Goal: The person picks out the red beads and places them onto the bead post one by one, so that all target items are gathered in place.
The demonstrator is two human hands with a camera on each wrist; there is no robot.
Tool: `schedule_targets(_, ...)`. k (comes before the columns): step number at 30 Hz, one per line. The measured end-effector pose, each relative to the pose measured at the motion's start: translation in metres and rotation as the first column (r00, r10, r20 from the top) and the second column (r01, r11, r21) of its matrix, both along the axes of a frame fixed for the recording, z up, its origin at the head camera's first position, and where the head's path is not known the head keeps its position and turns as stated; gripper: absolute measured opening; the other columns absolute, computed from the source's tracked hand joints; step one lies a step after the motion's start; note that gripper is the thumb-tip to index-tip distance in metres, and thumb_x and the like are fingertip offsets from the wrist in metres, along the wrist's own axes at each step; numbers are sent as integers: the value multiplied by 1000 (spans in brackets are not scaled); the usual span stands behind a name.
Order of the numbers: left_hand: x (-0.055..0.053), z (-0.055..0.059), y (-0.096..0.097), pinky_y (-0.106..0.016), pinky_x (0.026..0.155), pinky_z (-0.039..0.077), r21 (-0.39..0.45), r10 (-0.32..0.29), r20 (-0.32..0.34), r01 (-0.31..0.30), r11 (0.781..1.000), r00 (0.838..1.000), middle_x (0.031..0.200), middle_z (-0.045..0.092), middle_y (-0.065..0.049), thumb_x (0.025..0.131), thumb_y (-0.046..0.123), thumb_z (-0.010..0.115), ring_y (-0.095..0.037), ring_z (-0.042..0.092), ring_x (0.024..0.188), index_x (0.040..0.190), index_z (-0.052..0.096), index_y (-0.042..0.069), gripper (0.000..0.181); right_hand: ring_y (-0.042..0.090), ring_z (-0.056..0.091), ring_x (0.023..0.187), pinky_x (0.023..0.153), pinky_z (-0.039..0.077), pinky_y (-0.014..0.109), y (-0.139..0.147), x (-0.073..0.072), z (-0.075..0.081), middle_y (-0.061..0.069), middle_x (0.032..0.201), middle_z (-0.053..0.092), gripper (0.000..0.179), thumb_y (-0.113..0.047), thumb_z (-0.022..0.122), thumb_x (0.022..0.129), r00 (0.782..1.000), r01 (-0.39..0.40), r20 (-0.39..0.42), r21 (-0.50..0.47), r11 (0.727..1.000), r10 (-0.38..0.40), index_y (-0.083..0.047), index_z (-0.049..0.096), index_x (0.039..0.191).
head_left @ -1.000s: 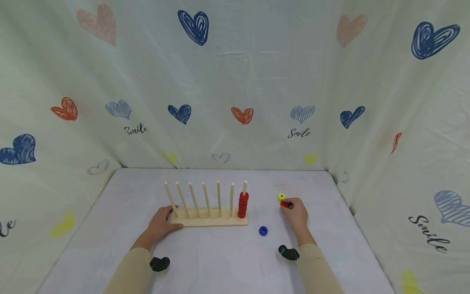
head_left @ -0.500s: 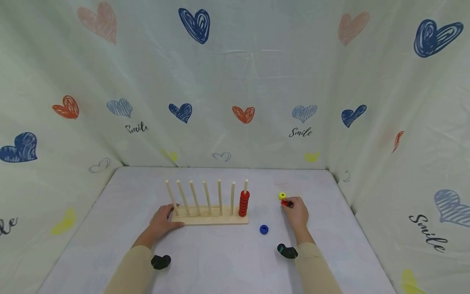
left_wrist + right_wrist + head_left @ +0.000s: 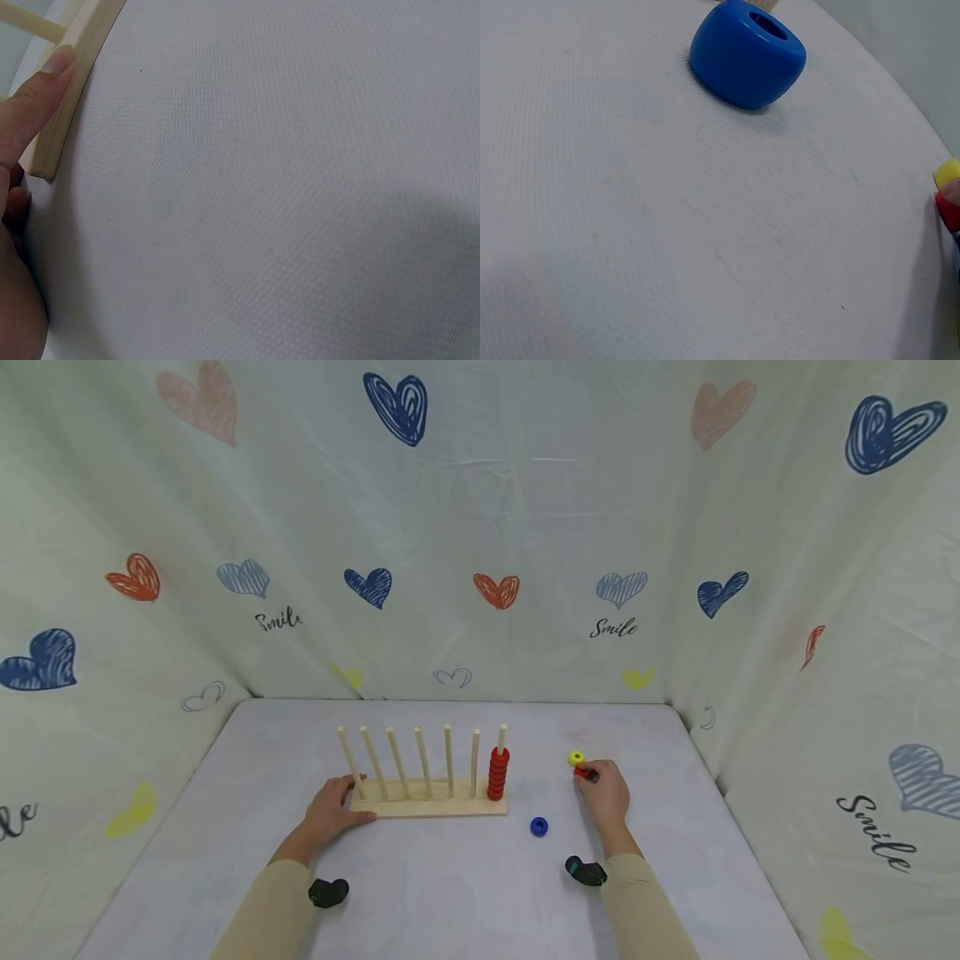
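Note:
In the head view my left hand (image 3: 327, 807) grips the left end of a wooden peg rack (image 3: 442, 810). Its thumb (image 3: 46, 86) lies along the front edge of the base in the left wrist view. Several red beads (image 3: 497, 775) are stacked on the rightmost peg. My right hand (image 3: 609, 795) pinches a red bead (image 3: 581, 772) on the right side of the table, with a dark piece (image 3: 592, 776) at the fingers whose kind I cannot tell. Just behind that red bead sits a yellow bead (image 3: 576, 757). The right wrist view shows the red bead (image 3: 948, 213) only partly.
A blue bead (image 3: 538, 827) lies between the rack and my right hand, large in the right wrist view. The white table (image 3: 450, 893) ends at a hanging curtain (image 3: 480, 527) printed with hearts. Dark wrist-worn devices (image 3: 328, 893) sit at both cuffs.
The view has shifted very slightly. Both hands, the rack and the beads hold their places.

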State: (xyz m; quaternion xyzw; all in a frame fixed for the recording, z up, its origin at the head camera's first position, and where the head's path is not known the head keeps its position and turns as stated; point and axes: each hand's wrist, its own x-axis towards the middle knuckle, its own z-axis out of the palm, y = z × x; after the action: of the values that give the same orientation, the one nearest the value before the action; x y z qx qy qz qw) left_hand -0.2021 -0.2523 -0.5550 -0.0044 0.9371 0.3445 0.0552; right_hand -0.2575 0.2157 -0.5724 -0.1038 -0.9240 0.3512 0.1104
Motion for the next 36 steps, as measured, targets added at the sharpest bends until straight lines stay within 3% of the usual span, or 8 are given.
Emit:
schedule_targets(10,-2,-3,-1,-58,101,35,-3,0,1,0,1000,1000,133,45,-29,77,29,84,-43,43,121,136,47,-1,77,33,58,99,85,46,47,1,-1,0,17,109,60,23,-10,75,84,1000,-5,-5,-11,1000,4,-1,70,105)
schedule_targets(17,-1,2,1,-58,100,36,-17,-5,1,5,1000,1000,130,47,-28,77,29,84,-42,45,119,136,48,-3,76,34,57,105,90,45,49,2,-1,2,17,111,60,24,-10,76,83,1000,-14,16,-41,999,14,0,71,105)
schedule_targets(25,0,0,0,-59,99,37,-12,-1,-9,1,1000,1000,128,48,-28,76,30,85,-43,46,118,135,48,-3,77,35,54,114,99,42,50,5,-3,7,18,116,59,28,-11,75,85,994,-48,92,-56,997,53,-1,70,110)
schedule_targets(30,1,0,0,-59,96,38,-18,-3,-43,2,1000,999,125,49,-28,75,35,85,-43,47,114,133,50,-4,78,36,55,110,96,43,50,7,-5,9,18,114,60,30,-13,75,83,990,-68,118,-52,996,74,0,70,110)
schedule_targets(36,1,2,0,-59,99,37,-12,-4,-8,3,1000,1000,129,48,-29,76,31,85,-43,45,118,135,48,-3,78,34,54,107,92,44,49,10,-8,15,17,115,59,30,-13,74,85,980,-83,175,-102,991,100,0,68,112)
